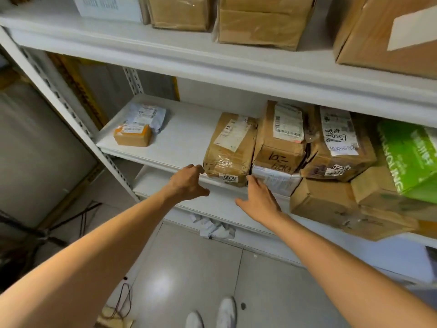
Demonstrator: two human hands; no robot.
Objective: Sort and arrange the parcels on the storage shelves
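Parcel tagged 0038 (230, 147), wrapped in brown paper and tape, stands at the centre of the frame on the front edge of the middle shelf (184, 138), its right side against its neighbours. The left hand (189, 183) sits at its lower left corner with fingers loosely curled, touching or just short of the wrapping; it has hold of nothing that I can see. The right hand (260, 197) is spread flat with fingers straight, its tips at the seam between this parcel and the white parcel (274, 181) beside it, gripping nothing.

On that white parcel rests a handwritten box (279, 147), then a taped box (338, 147) and a green carton (411, 157) toward the right edge. At the shelf's far left a small cardboard box (132, 137) lies against a grey mailer (146, 117), well apart from the rest.

Judging by this, the job is partway through: the right side is packed but crooked, the middle of the shelf is unfilled, and 0038 looks about to be gripped and squared up or shifted.
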